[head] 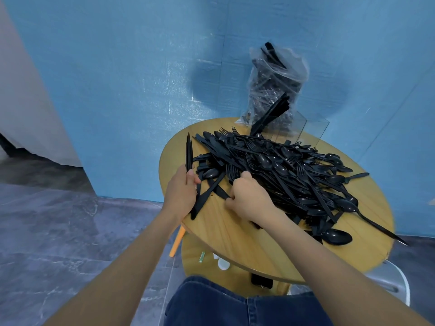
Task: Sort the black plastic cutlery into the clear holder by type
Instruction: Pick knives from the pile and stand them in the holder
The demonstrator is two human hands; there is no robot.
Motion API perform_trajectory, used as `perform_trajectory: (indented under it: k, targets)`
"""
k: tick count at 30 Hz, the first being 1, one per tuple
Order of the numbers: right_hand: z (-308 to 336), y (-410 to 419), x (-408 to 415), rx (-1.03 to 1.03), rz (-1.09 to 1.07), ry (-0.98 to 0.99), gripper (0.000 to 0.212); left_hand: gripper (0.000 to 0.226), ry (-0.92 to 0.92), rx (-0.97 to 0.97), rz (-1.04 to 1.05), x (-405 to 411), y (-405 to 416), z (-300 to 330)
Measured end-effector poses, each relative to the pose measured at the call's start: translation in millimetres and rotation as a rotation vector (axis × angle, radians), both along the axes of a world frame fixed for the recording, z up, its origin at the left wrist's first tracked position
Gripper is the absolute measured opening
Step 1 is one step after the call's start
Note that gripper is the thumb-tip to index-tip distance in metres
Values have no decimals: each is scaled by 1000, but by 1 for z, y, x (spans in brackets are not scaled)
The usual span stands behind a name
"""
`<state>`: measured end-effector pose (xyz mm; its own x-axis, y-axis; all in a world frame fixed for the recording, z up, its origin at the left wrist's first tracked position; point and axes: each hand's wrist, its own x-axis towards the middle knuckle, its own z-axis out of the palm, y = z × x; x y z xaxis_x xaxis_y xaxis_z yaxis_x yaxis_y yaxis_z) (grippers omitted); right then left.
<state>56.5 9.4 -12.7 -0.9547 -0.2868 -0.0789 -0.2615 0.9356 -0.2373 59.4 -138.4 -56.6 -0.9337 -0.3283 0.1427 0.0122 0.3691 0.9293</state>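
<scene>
Both fingers (191, 178) around black knives (189, 151).

Before you, centre right of frame: black cutlery (277, 170) heaped on a round desk (235, 231) of yellow wood grain. Upper right: clear plastic bag (277, 83) of black pieces and a clear holder (303, 130). Behind: blue wall (117, 78). Lower left: grey marbled floor (58, 231). Bottom: your dark blue denim (223, 304).

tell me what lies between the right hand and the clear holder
In the head view, the heaped pile of loose black cutlery fills the stretch between the right hand and the clear holder.
</scene>
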Motion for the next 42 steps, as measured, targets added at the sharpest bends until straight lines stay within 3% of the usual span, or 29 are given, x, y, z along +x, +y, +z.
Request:
perform_trajectory:
  k: [5, 14, 18, 22, 24, 30, 37, 42]
  targets:
    - [-3, 5, -6, -196, -69, -35, 19, 30, -18, -5, 4, 1, 0, 1]
    - [3, 6, -11, -338, -153, 32, 11, 29, -41, -108, 24, 0, 5, 1]
    - [-1, 3, -11, -335, -56, 69, 5, 28, -47, -167, 60, 1, 10, 2]
    - [-4, -2, -8, -164, 254, 89, 40, 25, -42, -170, 66, 2, 11, 3]
    - [-6, -2, -9, -44, 332, 84, 45, 25, -30, -163, 69, 3, 10, 4]
    - [-2, 3, -10, 5, 372, 49, 30, 24, 15, 45, 59, 3, 3, 1]
    - [11, 2, -18, 25, 509, -31, 4, 28, 6, 147, 34, 12, -6, 12]
    - [14, 14, -15, -338, 347, 25, 8, 26, 45, 313, 65, 15, -18, 19]
